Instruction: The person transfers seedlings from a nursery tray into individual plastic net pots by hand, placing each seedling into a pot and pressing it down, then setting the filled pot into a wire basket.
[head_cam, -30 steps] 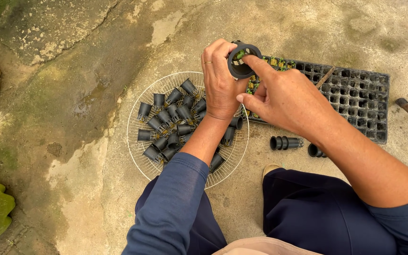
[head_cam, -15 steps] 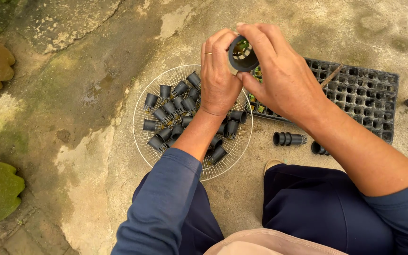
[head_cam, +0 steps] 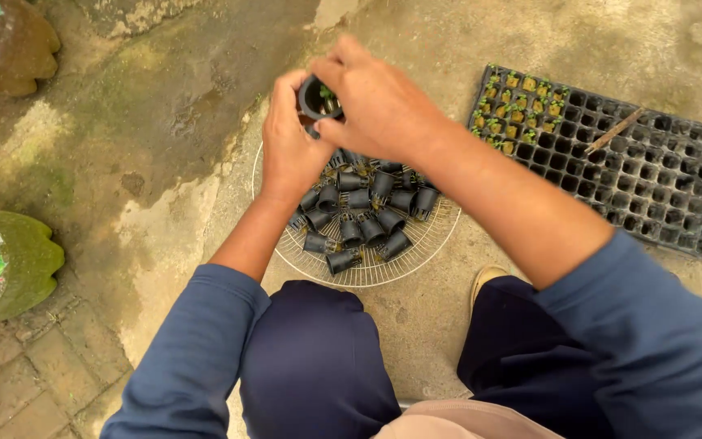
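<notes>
A small black cup (head_cam: 318,97) sits up in the air between both hands, over the far edge of a round wire basket (head_cam: 367,272). The left hand (head_cam: 290,150) wraps its fingers (head_cam: 286,85) around the cup's side, so the cup stays steady with its open mouth turned up toward the person. The right hand (head_cam: 383,106) bends over the top, and its fingers pinch in at the rim, where a bit of green plant (head_cam: 327,93) shows inside. I think it is held this way so the little plant can sit straight in the cup. Right below, the basket keeps many more black cups (head_cam: 363,215) lying on their sides in a heap, close enough to grab. Off to the right lies a black tray (head_cam: 652,179) full of square holes, with tiny green sprouts (head_cam: 522,102) in one corner and a thin stick (head_cam: 613,130) across it. Everything rests on the concrete ground (head_cam: 164,122). Green bottles (head_cam: 6,260) lie at the left.
</notes>
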